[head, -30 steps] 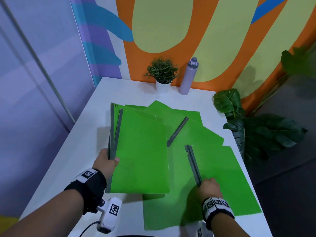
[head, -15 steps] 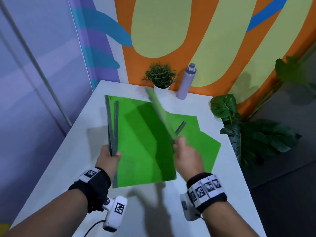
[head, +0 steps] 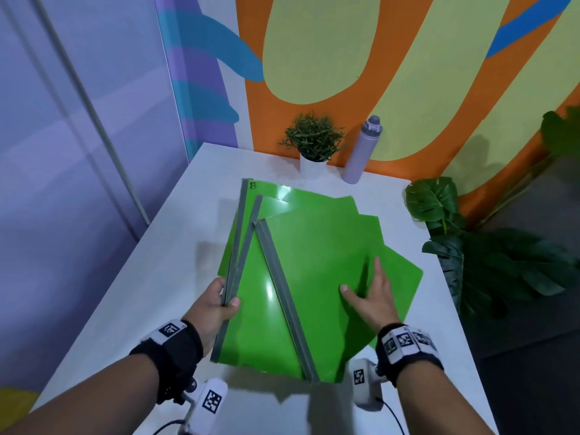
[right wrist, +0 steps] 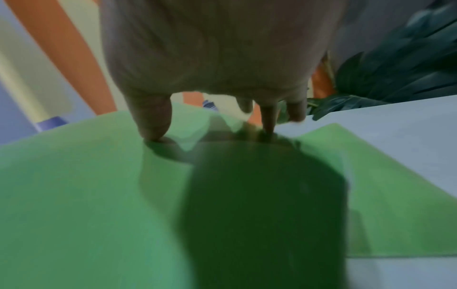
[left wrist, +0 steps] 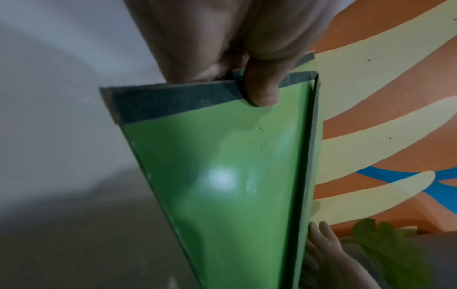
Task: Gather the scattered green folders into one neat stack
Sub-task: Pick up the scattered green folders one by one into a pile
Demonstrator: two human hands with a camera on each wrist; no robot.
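Several green folders [head: 317, 255] with grey spines lie fanned in a loose pile at the middle of the white table [head: 163, 277]. My left hand [head: 216, 304] pinches the grey spines of the left folders [left wrist: 217, 176], thumb on top, and holds them lifted at that edge. The top folder [head: 314, 309] lies slanted, its grey spine running down towards me. My right hand [head: 373, 296] rests flat on it with straight spread fingers [right wrist: 153, 121]. One more green folder [head: 405, 277] pokes out at the right, under the pile.
A small potted plant [head: 314, 149] and a lilac bottle [head: 361, 152] stand at the table's far edge by the painted wall. Large dark leaves [head: 486, 262] hang just past the right edge. A purple wall [head: 62, 152] runs along the left.
My right hand lifted a folder from the right side, swung it over and laid it on the pile held by my left hand. It now lies flat on that folder.
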